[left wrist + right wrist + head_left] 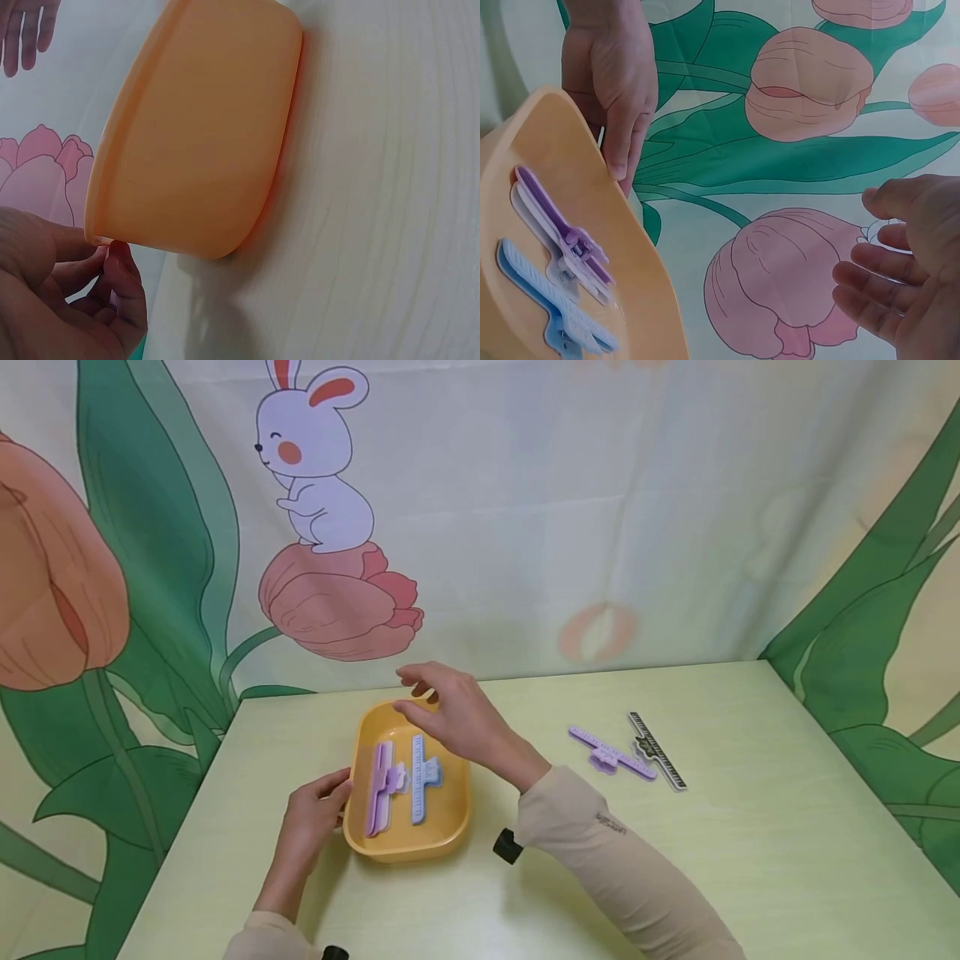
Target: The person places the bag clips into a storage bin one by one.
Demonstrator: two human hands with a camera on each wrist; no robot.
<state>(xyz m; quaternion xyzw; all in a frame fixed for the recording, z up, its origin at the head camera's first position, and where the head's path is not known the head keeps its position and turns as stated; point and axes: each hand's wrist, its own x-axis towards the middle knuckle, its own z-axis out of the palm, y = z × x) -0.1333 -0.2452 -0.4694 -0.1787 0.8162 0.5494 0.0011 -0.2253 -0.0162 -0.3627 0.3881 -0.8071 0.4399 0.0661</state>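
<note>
Two hands (315, 814), one left, one right. One yellow tub (450, 827) holding three clips: two overlapping purple clips (375, 797) and one blue clip (417, 781). One table (750, 827) bearing two more: one lavender clip (607, 756), one black-and-white clip (662, 757).

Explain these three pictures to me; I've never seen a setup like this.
There is no robot here, just a person's two bare hands. The wide picture comes from a camera worn on the head, looking forward and down; the other two come from cameras on the left and right wrists. The left hand pinches the rim of a yellow tray. The right hand is above the tray's far right side, holding nothing. Inside the tray lie purple clips and a blue clip. On the table, to the right, lie a lilac clip and a black-and-white clip.
</note>
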